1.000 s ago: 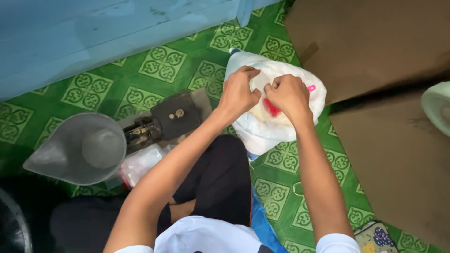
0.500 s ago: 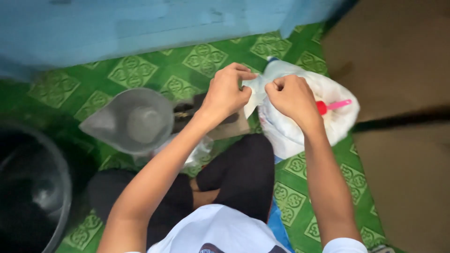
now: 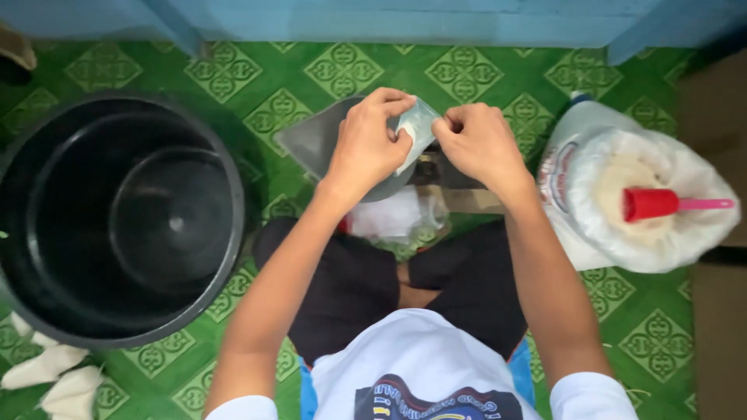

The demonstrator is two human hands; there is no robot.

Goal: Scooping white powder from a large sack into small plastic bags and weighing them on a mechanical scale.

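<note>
scene layout, largest item first. a large black bucket [image 3: 117, 218] stands on the green patterned floor mat [image 3: 467, 74], to the person's left; its inside looks bare. to the person's right an open white sack [image 3: 622, 202] sits on the mat with its mouth rolled down, showing pale granular contents. a red scoop with a pink handle [image 3: 661, 204] lies on those contents. directly ahead of the knees a grey translucent funnel-shaped jug [image 3: 311, 140] lies on the mat, partly hidden by the hands. a bundle of clear plastic bags [image 3: 397, 218] rests just in front of the crossed legs. several small filled white packets [image 3: 54, 373] lie at the lower left, beside the bucket.

hand state. the left hand [image 3: 366, 148] is closed, with thumb and fingertips pinching one edge of a small clear plastic bag [image 3: 416, 128]. the right hand [image 3: 478, 144] is closed likewise on the opposite edge. the bag is held between both hands, above the jug and the dark device beneath it, whose kind cannot be told.

step in hand, as judged: the mouth of the small bag is being worked apart at its edges. the bag appears empty, though the fingers cover most of it.

requirement for the next move, as judged: the two film layers must separate fully, and one hand must keep the mouth spread and upright so the other is free.
</note>
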